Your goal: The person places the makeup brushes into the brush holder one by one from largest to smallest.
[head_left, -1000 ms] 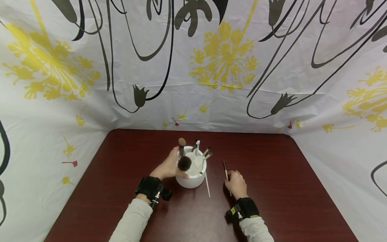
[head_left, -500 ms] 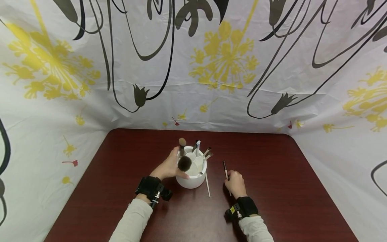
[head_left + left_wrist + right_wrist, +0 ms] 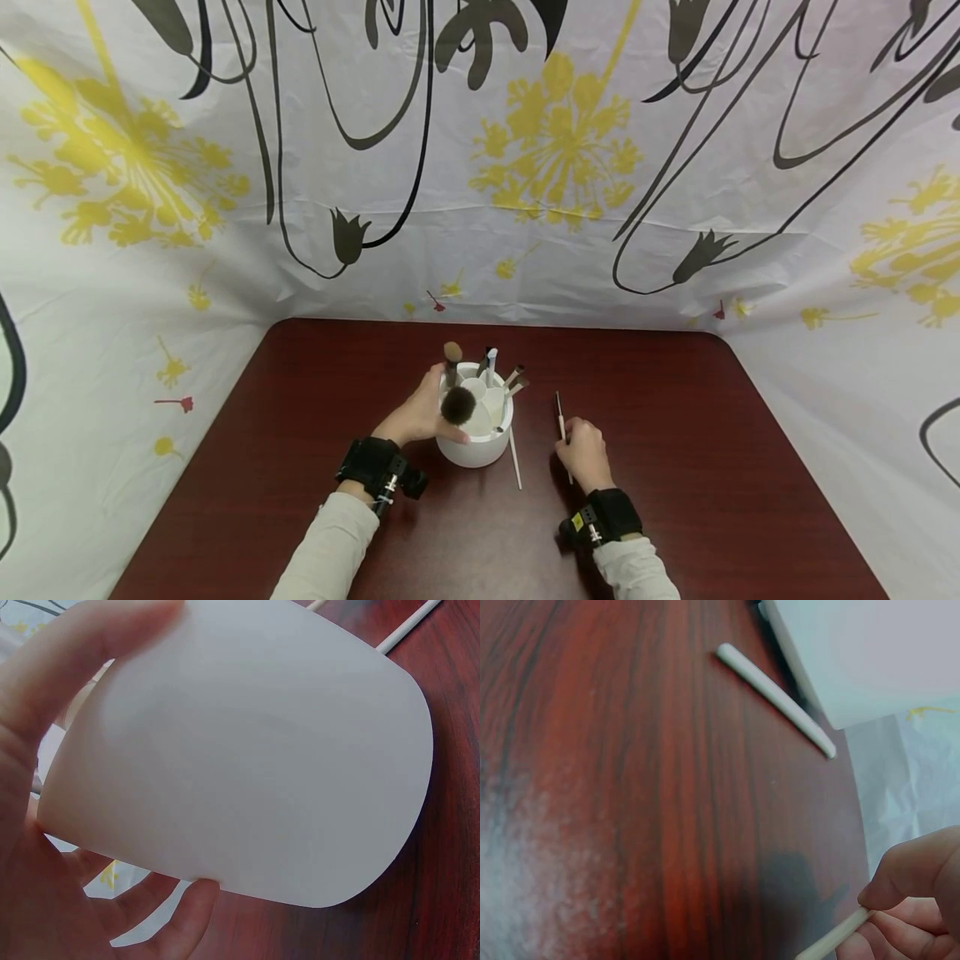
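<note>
My left hand [image 3: 420,414] grips the left side of a white round brush holder [image 3: 472,452], thumb at the front and fingers curled round the far side. Up close, the left wrist view is mostly filled by the holder's smooth wall [image 3: 255,765]. Divided compartments inside hold several makeup brushes, among them a large fluffy dark one [image 3: 458,406] and one with a tan head [image 3: 452,352]. To the right, my right hand [image 3: 587,456] pinches a slim makeup brush [image 3: 561,423] by its pale handle, dark tip pointing away. Its handle end [image 3: 835,937] shows in the right wrist view.
A thin white stick [image 3: 515,460], perhaps another brush's handle, lies on the table just right of the holder. The dark red wooden table [image 3: 712,467] ends at a patterned white cloth [image 3: 555,275] hanging behind it.
The slim brush in my right hand has shifted slightly, its tip now a little farther from me. My left hand and the holder stay in place.
</note>
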The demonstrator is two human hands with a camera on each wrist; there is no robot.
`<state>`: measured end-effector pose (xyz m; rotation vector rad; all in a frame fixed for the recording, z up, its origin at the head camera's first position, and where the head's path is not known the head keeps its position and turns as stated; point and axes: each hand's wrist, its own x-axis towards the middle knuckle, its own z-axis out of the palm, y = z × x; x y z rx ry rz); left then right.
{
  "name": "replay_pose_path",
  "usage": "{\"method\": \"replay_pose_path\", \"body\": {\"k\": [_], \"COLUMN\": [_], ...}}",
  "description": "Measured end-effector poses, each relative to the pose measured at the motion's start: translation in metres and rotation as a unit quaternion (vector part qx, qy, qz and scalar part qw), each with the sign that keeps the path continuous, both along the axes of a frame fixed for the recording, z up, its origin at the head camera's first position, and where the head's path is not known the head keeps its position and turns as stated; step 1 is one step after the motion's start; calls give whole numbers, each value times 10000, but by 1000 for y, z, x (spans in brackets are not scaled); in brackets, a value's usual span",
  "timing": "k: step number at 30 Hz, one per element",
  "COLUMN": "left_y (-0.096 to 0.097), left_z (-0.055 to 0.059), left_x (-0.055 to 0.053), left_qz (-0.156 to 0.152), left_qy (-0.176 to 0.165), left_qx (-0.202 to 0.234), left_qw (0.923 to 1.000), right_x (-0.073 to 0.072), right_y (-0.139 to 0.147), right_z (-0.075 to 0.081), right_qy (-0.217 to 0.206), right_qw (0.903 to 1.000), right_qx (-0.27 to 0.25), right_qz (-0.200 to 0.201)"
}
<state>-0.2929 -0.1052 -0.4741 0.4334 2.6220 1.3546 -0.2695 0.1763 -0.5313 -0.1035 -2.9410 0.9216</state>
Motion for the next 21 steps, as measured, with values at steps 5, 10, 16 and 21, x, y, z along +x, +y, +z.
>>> {"method": "replay_pose_path", "body": {"k": [5,10,16,21], "left_y": [1,1,0,0], "left_z": [2,3,0,0], "left_x": [0,0,0,-1], "left_qz": [-1,23,46,45], "left_qy": [-33,-36,-16,-24], "left_qx": [11,24,38,43], "left_qw": [10000,10000,10000,10000], "right_x": [2,5,7,8], "right_y": [-2,-3,-5,-7], "right_z": [6,15,23,28], "right_qy": [217,406,865,1260], "right_qw": [9997,9990,9960,9917], "right_qx": [-73,-172,-226,-229], "right_qz": [-16,68,90,124]}}
